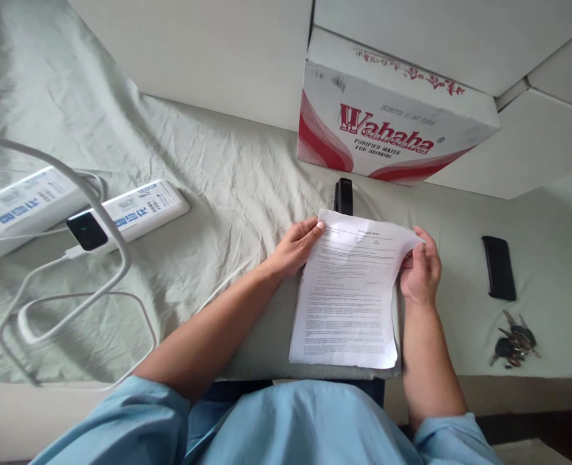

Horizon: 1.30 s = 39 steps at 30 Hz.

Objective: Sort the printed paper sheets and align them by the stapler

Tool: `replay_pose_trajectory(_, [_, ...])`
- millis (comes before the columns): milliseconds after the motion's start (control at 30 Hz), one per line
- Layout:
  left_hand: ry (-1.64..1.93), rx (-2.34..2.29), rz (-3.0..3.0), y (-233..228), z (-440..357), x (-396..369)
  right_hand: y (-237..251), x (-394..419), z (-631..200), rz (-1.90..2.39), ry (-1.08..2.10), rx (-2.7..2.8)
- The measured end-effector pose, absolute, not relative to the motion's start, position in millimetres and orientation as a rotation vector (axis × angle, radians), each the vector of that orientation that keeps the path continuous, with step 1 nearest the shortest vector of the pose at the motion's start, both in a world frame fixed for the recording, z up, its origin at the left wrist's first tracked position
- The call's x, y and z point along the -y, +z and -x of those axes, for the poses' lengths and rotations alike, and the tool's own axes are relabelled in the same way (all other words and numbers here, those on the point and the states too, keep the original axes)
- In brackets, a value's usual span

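Before us spreads the bench (227, 148), draped in creased pale green cloth. At its far edge, right of the middle, stands the largest thing on it, a red-and-white carton (387, 123) printed "Wahaha" and "purified water for drinking". We see only its outside, so we cannot tell what it holds.

Next in size comes the printed paper (348, 297), in front of the carton, with its lower end by the bench's near edge. We cannot tell whether that end touches the cloth. The left hand (295, 245) grasps its upper left corner, thumb on top; the fingers of the right hand (421, 265) pinch its upper right corner, which curls a little.

Toward the bench's left edge we find two white power banks (145, 205) with blue-printed labels, lying at a slant near each other. A thick white cable (127, 258) loops across the nearer one.

Smaller still, a flat black slab (499, 268) lies to the right of the right hand. A black stapler (344, 194) sits between carton and paper, partly hidden by the sheet. Last, a bunch of keys (514, 341) lies near the bench's near edge, just below the slab.
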<state>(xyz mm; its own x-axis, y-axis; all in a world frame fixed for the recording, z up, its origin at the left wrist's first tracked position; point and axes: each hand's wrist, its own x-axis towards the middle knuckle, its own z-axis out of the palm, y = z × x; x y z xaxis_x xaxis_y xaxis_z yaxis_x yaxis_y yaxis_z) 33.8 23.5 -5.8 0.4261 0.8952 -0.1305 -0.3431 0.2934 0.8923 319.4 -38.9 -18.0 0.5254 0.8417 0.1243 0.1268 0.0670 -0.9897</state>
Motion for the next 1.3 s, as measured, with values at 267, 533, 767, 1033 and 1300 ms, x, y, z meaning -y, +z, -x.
replay_pose_trajectory(267, [0.929, -0.880, -1.145, -2.3, -33.4, -24.4, -14.9, 45.4, -324.0, 1.624, 0.627, 1.019])
replay_pose_trajectory(533, [0.915, -1.384, -1.537, 4.9, -38.0, -27.8, 0.2, 47.3, -331.4, 1.813, 0.637, 1.264])
replay_pose_trajectory(767, [0.594, -1.554, -1.783, 11.5, -45.3, -40.5, 8.8, 43.4, -337.1, 1.984, 0.617, 1.369])
replay_pose_trajectory(1033, [0.421, -1.554, -1.942, 11.0, -58.9, -64.6, 6.7, 37.5, -341.3, 2.037, 0.453, 1.459])
replay_pose_trajectory(1300, [0.389, -1.441, -1.904, 12.6, -59.5, -68.6, 12.4, 24.0, -355.1, 2.037, 0.380, 1.626])
